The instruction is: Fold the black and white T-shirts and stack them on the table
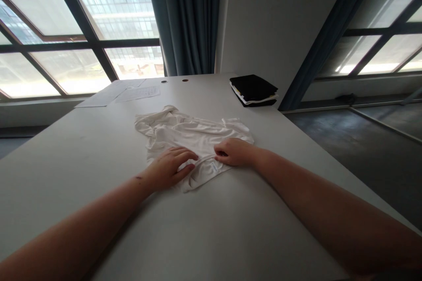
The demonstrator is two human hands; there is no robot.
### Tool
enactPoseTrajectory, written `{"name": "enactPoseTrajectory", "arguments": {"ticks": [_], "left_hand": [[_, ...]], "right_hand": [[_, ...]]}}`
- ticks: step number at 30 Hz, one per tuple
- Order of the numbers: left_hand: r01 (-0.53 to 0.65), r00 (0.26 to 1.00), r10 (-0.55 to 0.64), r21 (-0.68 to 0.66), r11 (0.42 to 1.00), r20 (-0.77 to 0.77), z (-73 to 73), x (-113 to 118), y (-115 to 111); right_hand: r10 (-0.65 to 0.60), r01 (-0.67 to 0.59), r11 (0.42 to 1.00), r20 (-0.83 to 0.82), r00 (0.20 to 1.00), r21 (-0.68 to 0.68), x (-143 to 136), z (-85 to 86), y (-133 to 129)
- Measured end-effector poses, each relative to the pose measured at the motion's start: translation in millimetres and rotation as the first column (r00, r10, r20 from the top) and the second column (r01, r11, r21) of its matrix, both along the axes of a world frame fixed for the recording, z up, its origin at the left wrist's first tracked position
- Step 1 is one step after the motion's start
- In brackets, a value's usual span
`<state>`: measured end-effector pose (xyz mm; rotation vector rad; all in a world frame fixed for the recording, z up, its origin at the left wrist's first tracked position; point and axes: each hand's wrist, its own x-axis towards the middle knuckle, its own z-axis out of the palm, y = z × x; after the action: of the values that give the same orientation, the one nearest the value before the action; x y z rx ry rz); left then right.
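A crumpled white garment [198,134] lies on the white table [211,228] in front of me. Its near edge shows a small label [214,166] between my hands. My left hand [171,167] rests on the garment's near left part, fingers apart, with the thumb beside the edge. On the right side, my right hand [233,152] has its fingers curled in a pinch on the cloth near that same edge. Part of the garment is hidden under both hands.
Paper sheets [136,92] lie at the far left of the table. A black folder with papers [253,88] sits at the far right edge. Behind the table are a dark curtain [187,17] and windows.
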<state>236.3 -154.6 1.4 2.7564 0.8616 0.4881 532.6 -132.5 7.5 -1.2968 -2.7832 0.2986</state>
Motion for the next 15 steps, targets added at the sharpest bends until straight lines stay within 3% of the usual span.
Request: {"name": "enactPoseTrajectory", "arguments": {"ticks": [3, 7, 11, 15], "left_hand": [[-0.121, 0.985, 0.133, 0.101, 0.987, -0.113, -21.4, -5, 12], [-0.219, 0.941, 0.237, 0.099, 0.971, -0.240, -37.9, -7, 16], [-0.267, 0.919, 0.299, 0.152, 0.952, -0.257, -42.1, 0, 3], [-0.307, 0.900, 0.359, 0.225, 0.925, -0.248, -37.9, 14, -23]], "right_hand": [[-0.019, 0.020, 1.000, 0.056, 0.998, -0.014, -1, 2.0, -2], [-0.045, 0.043, 0.998, 0.044, 0.998, 0.049, 3, -0.9, 2], [-0.146, 0.154, 0.965, -0.055, 0.988, 0.211, 13, -12.2, 14], [-0.193, 0.205, 0.957, -0.078, 0.978, 0.207, 21, -23.1, 23]]}}
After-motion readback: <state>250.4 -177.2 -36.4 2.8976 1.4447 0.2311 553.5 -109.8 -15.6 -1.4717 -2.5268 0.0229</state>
